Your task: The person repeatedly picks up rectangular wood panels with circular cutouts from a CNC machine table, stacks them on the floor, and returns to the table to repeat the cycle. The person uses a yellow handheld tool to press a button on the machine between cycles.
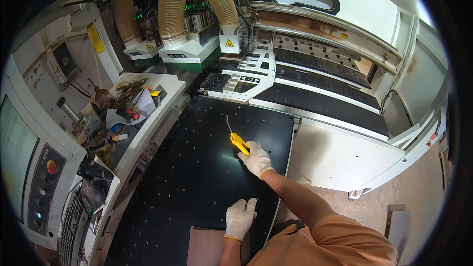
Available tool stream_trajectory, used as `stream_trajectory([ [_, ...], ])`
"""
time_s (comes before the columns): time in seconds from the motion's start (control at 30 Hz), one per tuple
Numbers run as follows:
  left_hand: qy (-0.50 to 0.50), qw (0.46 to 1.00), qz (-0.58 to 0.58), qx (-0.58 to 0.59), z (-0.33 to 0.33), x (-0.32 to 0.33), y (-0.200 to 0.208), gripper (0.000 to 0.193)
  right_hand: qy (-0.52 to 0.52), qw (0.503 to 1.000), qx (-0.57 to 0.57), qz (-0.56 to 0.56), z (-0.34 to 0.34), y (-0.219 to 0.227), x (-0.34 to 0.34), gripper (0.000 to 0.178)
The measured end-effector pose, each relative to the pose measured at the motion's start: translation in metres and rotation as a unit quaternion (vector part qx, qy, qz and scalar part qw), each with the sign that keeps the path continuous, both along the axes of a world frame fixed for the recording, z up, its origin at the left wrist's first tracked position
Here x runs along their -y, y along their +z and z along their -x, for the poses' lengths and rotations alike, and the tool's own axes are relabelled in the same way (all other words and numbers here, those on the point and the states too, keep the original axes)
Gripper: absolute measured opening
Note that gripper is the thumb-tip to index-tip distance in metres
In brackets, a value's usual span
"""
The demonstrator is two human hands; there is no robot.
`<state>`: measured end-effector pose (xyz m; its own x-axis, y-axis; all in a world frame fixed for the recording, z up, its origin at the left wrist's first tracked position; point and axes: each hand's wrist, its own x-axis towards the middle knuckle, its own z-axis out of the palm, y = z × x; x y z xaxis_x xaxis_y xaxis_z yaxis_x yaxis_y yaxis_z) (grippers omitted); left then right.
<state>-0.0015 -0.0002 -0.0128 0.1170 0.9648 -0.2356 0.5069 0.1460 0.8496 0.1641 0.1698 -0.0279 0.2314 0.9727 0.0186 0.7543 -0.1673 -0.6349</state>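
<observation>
My right hand [257, 160], in a white knitted glove with a yellow cuff, grips a yellow air blow gun [239, 144]. Its thin metal nozzle points away from me over the black table [197, 167], which is dotted with small studs. Closer to my body, my left hand [240, 218] wears a matching glove and is closed, its fingers bent together. Whatever it may hold is too small to make out. Beneath and beside that wrist lies a brown wood-look panel [204, 247], partly covered by my forearm.
Left of the table stand a cluttered side shelf [167, 88], a keyboard [71, 221] and a control panel with a red button [51, 167]. Beyond the table are ribbed hoses [172, 5] above white machine heads [185, 54]. Black slatted supports [320, 103] extend at the far right.
</observation>
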Motion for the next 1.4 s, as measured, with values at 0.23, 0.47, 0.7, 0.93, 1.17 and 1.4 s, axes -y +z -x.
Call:
stream_trajectory([
  [0.23,0.001,1.000,-0.015,0.004,0.000,0.000,-0.001,0.054,0.003,1.000,0.001,-0.005,0.000,0.000,0.000,0.060],
  [0.47,-0.016,1.000,0.009,-0.013,0.001,0.000,0.004,0.056,-0.008,1.000,-0.012,0.002,0.000,-0.002,-0.001,0.063],
  [0.7,-0.017,1.000,0.016,-0.020,0.001,-0.001,0.003,0.056,-0.004,1.000,-0.015,-0.005,0.000,-0.004,-0.002,0.063],
  [0.93,-0.020,1.000,0.013,-0.010,0.001,0.000,0.009,0.056,-0.006,1.000,-0.015,-0.002,0.000,-0.002,-0.001,0.063],
  [1.17,-0.014,1.000,0.026,-0.003,0.001,0.000,0.005,0.057,-0.007,1.000,-0.008,-0.002,-0.001,-0.003,-0.002,0.062],
  [1.4,-0.019,1.000,0.016,-0.019,0.001,-0.001,0.006,0.056,-0.004,1.000,-0.015,-0.006,0.000,-0.001,0.000,0.063],
])
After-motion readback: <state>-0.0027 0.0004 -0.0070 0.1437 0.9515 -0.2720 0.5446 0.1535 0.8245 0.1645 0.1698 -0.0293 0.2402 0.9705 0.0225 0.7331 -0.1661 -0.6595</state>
